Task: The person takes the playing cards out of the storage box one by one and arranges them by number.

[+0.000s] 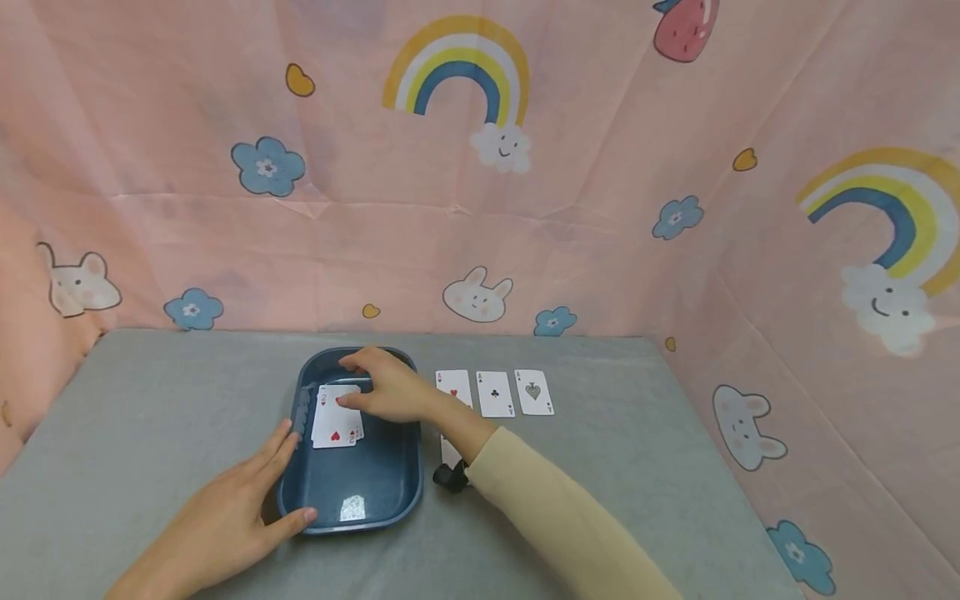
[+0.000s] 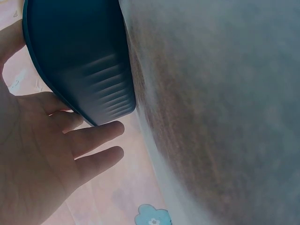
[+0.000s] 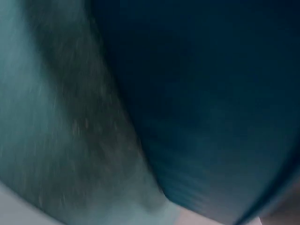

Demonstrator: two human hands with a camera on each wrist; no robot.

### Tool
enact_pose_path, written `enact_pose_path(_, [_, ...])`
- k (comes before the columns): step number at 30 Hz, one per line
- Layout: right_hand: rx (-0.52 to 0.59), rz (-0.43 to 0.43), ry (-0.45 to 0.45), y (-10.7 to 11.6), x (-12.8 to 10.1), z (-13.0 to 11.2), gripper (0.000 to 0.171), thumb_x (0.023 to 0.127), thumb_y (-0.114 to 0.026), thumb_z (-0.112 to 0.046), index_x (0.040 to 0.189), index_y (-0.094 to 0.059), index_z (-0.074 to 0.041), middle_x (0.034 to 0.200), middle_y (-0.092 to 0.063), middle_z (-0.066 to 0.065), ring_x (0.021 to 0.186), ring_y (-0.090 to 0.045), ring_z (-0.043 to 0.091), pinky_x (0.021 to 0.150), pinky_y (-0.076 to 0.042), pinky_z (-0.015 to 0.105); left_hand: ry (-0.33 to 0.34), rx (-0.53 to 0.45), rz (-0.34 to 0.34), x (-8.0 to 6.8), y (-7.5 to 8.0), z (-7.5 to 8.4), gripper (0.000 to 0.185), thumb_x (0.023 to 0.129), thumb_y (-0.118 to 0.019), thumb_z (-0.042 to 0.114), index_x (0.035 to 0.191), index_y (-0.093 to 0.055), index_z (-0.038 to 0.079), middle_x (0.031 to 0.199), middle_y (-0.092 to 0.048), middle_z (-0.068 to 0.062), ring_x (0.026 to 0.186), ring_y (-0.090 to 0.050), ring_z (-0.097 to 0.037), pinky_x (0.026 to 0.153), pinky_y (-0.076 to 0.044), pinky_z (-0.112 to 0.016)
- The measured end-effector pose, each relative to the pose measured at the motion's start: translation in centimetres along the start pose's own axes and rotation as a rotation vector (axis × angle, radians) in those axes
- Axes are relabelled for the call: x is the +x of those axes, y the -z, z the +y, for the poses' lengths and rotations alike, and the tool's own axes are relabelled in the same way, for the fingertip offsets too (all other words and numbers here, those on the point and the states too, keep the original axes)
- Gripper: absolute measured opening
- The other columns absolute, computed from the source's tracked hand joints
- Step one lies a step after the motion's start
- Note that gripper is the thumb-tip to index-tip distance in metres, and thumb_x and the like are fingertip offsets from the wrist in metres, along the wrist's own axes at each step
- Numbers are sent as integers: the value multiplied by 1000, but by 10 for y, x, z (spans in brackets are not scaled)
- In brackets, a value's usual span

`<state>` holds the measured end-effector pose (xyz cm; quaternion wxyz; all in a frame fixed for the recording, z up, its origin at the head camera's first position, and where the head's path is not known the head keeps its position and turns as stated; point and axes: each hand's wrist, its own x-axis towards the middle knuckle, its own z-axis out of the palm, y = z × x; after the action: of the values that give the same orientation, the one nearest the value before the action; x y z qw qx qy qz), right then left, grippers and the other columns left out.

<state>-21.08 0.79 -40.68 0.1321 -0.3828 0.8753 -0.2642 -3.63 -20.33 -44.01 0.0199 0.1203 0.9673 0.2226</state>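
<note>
Grey felt-covered table [image 1: 600, 467] w/ pink cartoon-print cloth backdrop [image 1: 600, 208] behind & at right; dark blue oval plastic tray [image 1: 375, 492] sits centre-left on it, holding a small stack of white playing cards [image 1: 335, 421], red-pip card on top, in its far half. Left hand [image 1: 225, 517] lies open at tray's near-left edge, fingers straight against the rim, thumb touching the near rim; right hand [image 1: 386, 392], in cream long sleeve [image 1: 555, 517], reaches over tray's far part w/ fingers bent, fingertips on the stack's right edge — can't tell if it really pinches a card. Right of tray, far side: row of three face-up aces [image 1: 495, 392], w/ another card [image 1: 448, 450] & a small black object [image 1: 450, 477] partly hidden by the forearm, nearer.
</note>
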Motion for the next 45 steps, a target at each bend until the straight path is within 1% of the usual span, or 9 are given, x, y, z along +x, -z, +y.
enact_pose_path(3, [-12,-8,-15,-9,5,0,60,98,-74,-31,149,-57,-7,148,-57,8,137,-53,20,112,-44,31,4,0,-10,1,0,1,108,89,-64,76,158,-40,-3,167,-32,-23,130,-58,-47,94,-53,-65])
enact_pose_path(6, [-58,-26,-26,-17,10,0,64,95,-77,-36,150,-58,-8,151,-55,8,140,-49,20,114,-42,32,17,-3,-22,2,0,2,109,88,-63,77,159,-40,-2,167,-32,-23,130,-59,-46,94,-53,-64])
enact_pose_path(11, [-187,-69,-17,-28,18,-1,74,89,-82,-44,149,-58,-8,148,-57,7,133,-51,18,106,-45,27,-6,-8,2,1,1,0,106,90,-65,74,158,-41,-4,167,-33,-22,129,-59,-46,94,-53,-64])
enact_pose_path(14, [-272,-109,-16,-33,21,0,81,85,-85,-48,150,-58,-8,146,-57,7,127,-51,18,101,-46,27,-23,-12,18,-1,1,-1,104,91,-66,72,158,-41,-4,167,-33,-21,130,-59,-46,95,-52,-64])
enact_pose_path(19, [-338,-174,-47,-38,22,0,93,78,-90,-53,153,-54,-10,148,-55,5,125,-49,17,107,-44,33,-32,-11,24,-1,1,-2,102,91,-67,70,158,-41,-4,167,-33,-22,131,-58,-46,96,-52,-63])
enact_pose_path(24, [-355,-187,-76,-39,22,0,97,76,-92,-53,154,-53,-13,147,-54,3,125,-47,15,111,-42,36,-28,-9,11,1,1,-1,105,90,-67,72,158,-41,-4,166,-33,-23,131,-57,-47,96,-52,-65])
enact_pose_path(32, [-357,-179,-103,-40,23,0,97,73,-94,-53,153,-55,-15,145,-55,3,123,-47,14,104,-43,30,-19,-11,12,1,2,2,106,90,-66,73,158,-41,-4,166,-34,-23,133,-56,-47,97,-51,-65])
enact_pose_path(38, [-342,-164,-140,-40,25,0,94,71,-96,-52,150,-58,-18,143,-56,1,122,-47,13,103,-43,29,-20,-7,12,0,1,1,107,89,-66,75,158,-41,-4,166,-34,-22,133,-57,-46,96,-52,-65])
enact_pose_path(45, [-333,-160,-143,-40,24,-2,94,70,-97,-51,149,-59,-17,142,-57,1,119,-48,13,101,-44,29,-23,-9,22,-1,1,0,105,89,-67,73,157,-43,-4,165,-35,-23,132,-58,-45,96,-52,-64])
